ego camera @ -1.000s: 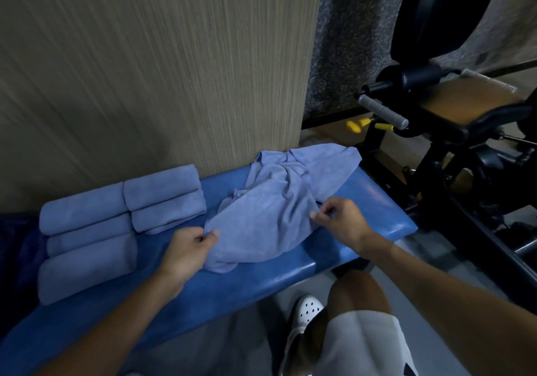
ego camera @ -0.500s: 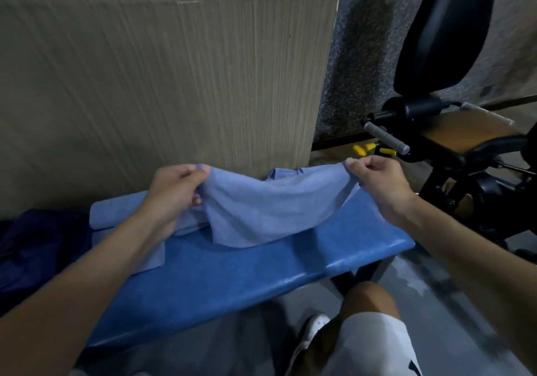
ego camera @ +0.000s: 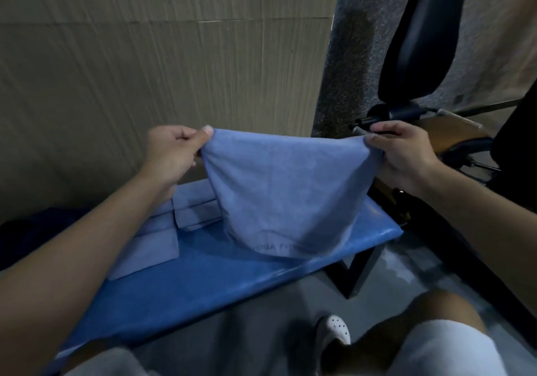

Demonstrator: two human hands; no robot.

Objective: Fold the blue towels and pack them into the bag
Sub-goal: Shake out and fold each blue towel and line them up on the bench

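Blue terry towel [ego camera: 286,198] hangs spread above the blue padded bench [ego camera: 220,285]; our left hand [ego camera: 171,150] and right hand [ego camera: 404,155] each pinch a top corner. Folded blue towels [ego camera: 162,230] lie on the bench beneath our left forearm.

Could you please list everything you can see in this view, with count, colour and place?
Unfolded towel: one, light blue, held up over the bench.
Folded towels: several, light blue, on the bench's left part, partly hidden.
Bench: one, blue, across the middle.
Wall panel: one, beige, behind the bench.
Exercise machine: one, black, right.
Dark bundle: one, navy, far left; unidentifiable.
Shoe: one, white, bottom.
Left hand: one, pinching the towel's upper left corner.
Right hand: one, pinching its upper right corner.
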